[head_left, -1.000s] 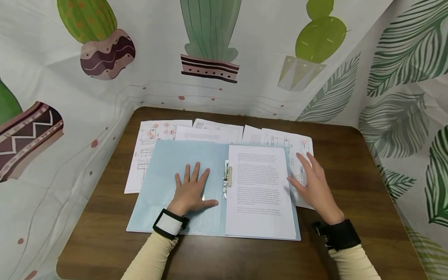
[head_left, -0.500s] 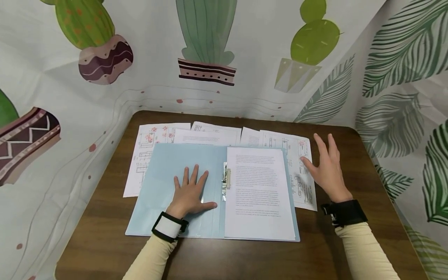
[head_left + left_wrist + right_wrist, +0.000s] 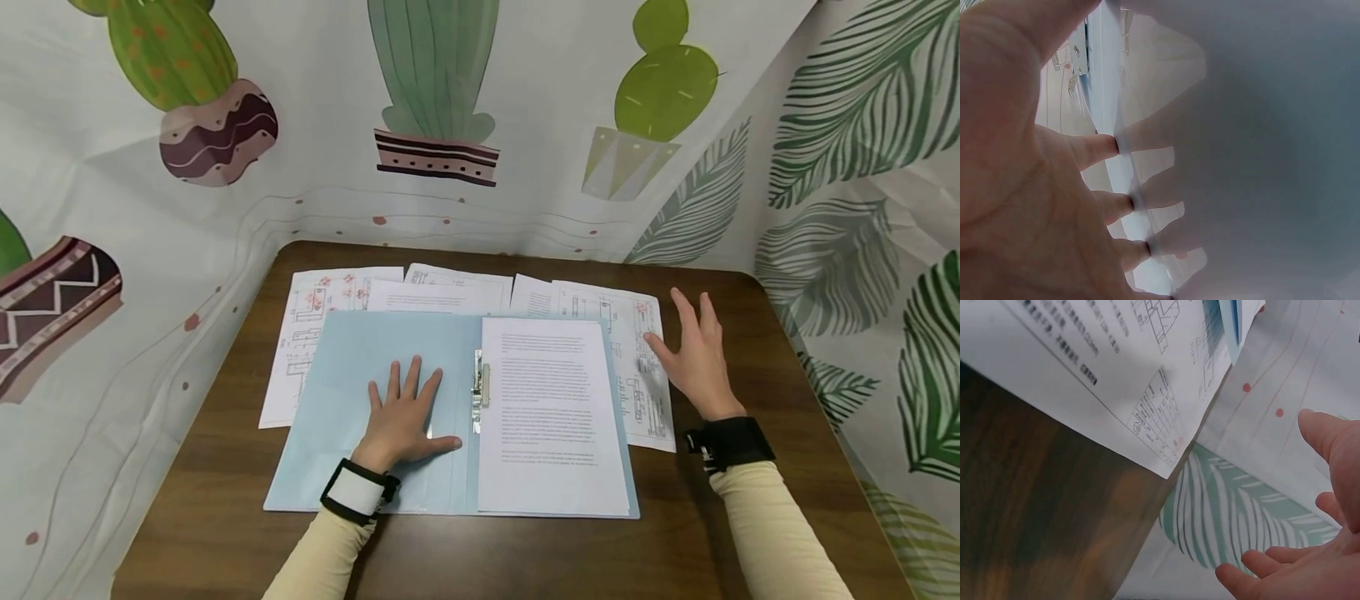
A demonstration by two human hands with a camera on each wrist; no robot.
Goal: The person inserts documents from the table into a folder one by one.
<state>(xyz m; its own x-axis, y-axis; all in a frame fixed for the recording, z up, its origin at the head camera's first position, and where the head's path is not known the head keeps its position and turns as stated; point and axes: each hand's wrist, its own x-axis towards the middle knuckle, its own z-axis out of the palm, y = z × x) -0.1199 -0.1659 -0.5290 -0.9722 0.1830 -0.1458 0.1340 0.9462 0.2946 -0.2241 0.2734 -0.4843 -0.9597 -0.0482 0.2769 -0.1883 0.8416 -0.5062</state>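
A light blue folder [image 3: 337, 350] lies spread out on the wooden table, with a metal clip [image 3: 481, 387] along its spine. Printed sheets [image 3: 551, 417] sit on its right half. My left hand [image 3: 401, 425] rests with fingers spread on the folder's left cover; in the left wrist view its fingertips touch the glossy surface. Over the right edge of a drawing sheet [image 3: 648, 392] hovers my right hand [image 3: 701, 358], fingers extended and apart, holding nothing. The right wrist view shows the thumb and fingers [image 3: 1260, 565] away from that sheet's corner [image 3: 1160, 459].
Several loose papers stick out from under the folder: a drawing with red marks [image 3: 277, 392] at left, text pages [image 3: 457, 293] behind. The brown table [image 3: 210, 467] has rounded far corners and meets a cactus-print cloth [image 3: 322, 125] at the back.
My right hand has moved right, from beside the folder's edge to the drawing's outer edge, and its fingers have straightened. The left hand stays on the cover. The view has shifted slightly.
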